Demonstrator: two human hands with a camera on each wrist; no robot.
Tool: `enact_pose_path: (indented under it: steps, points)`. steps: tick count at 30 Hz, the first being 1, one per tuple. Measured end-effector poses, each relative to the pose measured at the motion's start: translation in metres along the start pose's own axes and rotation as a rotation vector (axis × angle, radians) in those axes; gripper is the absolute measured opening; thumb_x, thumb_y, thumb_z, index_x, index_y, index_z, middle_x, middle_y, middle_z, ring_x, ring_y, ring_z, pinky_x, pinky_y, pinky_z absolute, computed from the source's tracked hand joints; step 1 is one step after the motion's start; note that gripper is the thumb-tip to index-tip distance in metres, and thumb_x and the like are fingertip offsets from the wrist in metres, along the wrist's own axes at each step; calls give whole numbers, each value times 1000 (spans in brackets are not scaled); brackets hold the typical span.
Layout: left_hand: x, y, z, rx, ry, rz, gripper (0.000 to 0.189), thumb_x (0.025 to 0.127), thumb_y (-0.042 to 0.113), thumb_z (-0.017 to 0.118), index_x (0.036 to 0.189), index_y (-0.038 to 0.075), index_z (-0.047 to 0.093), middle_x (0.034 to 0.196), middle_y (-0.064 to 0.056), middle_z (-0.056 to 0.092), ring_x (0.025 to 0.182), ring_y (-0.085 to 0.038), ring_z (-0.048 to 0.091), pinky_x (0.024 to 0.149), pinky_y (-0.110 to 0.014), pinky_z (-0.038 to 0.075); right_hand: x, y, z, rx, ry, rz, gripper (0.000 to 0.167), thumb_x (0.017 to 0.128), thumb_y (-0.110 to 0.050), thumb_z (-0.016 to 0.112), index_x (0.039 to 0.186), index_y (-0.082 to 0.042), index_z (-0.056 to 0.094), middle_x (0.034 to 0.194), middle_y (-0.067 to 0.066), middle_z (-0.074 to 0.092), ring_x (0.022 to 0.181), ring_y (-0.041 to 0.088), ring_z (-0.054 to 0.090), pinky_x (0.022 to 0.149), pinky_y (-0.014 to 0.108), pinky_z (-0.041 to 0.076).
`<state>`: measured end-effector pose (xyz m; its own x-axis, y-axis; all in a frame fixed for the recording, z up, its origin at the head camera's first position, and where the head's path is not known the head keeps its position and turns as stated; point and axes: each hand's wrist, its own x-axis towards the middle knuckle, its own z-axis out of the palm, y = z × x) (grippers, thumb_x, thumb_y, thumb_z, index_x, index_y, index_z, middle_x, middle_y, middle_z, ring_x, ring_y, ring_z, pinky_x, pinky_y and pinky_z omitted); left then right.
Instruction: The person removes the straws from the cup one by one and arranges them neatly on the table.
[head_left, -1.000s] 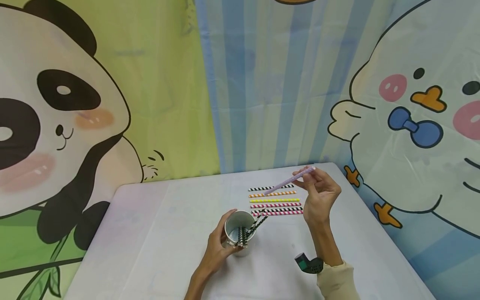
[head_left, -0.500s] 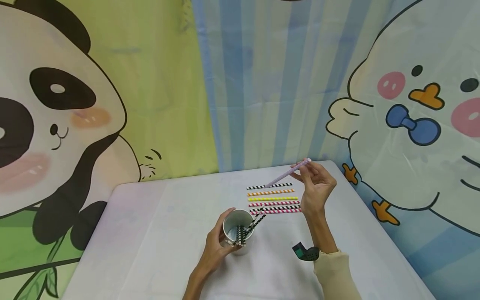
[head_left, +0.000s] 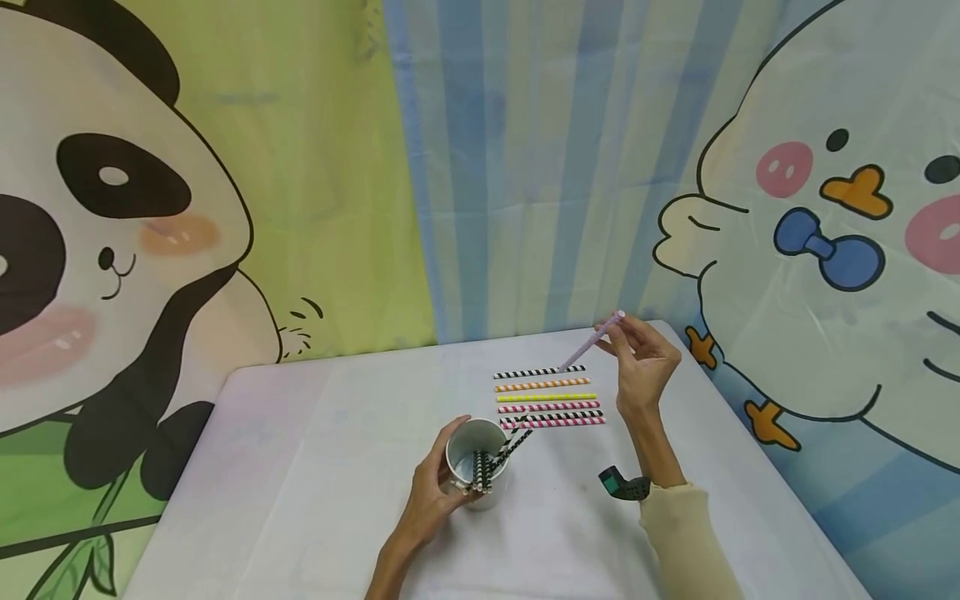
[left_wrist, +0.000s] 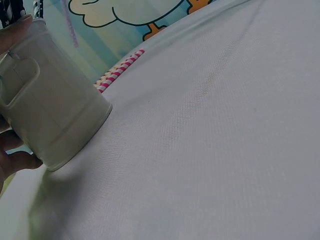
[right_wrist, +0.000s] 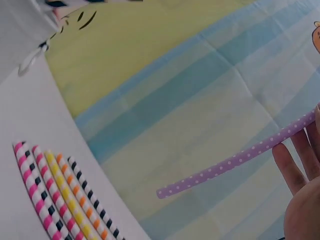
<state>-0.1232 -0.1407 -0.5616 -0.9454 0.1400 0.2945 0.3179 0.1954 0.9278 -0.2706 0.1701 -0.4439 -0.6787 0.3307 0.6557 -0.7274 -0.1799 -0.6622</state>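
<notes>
- Purple straw: pinched in the right hand; white dots, clearest to us in the right wrist view.
- Pale cup: gripped by the left hand; the head view shows us black-and-white straws inside.
- Striped straws, six: a row at the cup's two o'clock, the purple straw at the row's one o'clock.

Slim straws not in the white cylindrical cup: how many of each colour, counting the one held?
Black-white striped straws: 2
Pink-white striped straws: 2
Orange-white striped straw: 1
Yellow-white striped straw: 1
Purple straw with white dots: 1
Total: 7
</notes>
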Motion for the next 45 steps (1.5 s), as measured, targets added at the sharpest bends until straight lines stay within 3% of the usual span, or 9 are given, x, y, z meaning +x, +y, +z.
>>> enact_pose_path:
  steps: [5,13,20,27,31,35,42,45]
  points:
    - [-1,1,1,-4,4,-10,98,86,19,90,169,30,39,159,-7,60,139,-42,63,115,-49,56,2,7,-9,-46,-26,2,23,94,12,76,116,19,75,103,16,83,91,29,83,78,38,67]
    - [-1,1,0,0,1,5,98,86,20,90,169,28,38,159,-8,59,138,-42,64,114,-49,57,6,13,-18,-214,-66,-12,19,95,10,77,113,13,79,104,-1,85,92,14,82,80,28,66]
    - [-1,1,0,-8,-1,-5,99,86,19,91,169,29,39,159,-7,60,139,-43,64,115,-48,56,6,19,-30,-328,-73,-19,19,95,3,80,114,7,82,105,-3,85,94,10,80,80,21,64]
    - [-1,1,0,-23,-2,-6,101,84,15,92,169,28,39,158,-8,60,138,-46,64,115,-48,56,6,22,-33,-479,-116,-45,19,94,11,77,111,9,82,106,35,77,94,-7,73,81,11,60]
    - [0,0,0,-19,-4,6,100,85,16,91,169,27,38,158,-8,60,138,-46,64,115,-47,56,8,38,-44,-527,-165,-100,20,90,16,79,107,8,83,104,33,78,98,-10,70,81,8,57]
    - [0,0,0,-18,-8,4,99,86,18,91,169,27,38,158,-8,60,139,-45,63,116,-46,56,10,44,-51,-595,-228,-159,21,87,14,82,106,3,84,103,25,81,99,-4,71,83,6,56]
    - [1,1,1,-22,-2,-9,99,85,17,92,169,28,39,158,-7,61,140,-44,63,117,-45,55,11,49,-61,-804,-342,-194,21,92,2,84,111,-7,87,104,12,84,94,29,77,85,1,49]
    - [1,2,1,-19,0,-12,100,85,16,92,168,28,39,158,-7,61,139,-44,63,117,-45,55,11,52,-65,-885,-369,-188,20,92,1,84,111,-7,87,103,11,84,91,31,77,83,4,50]
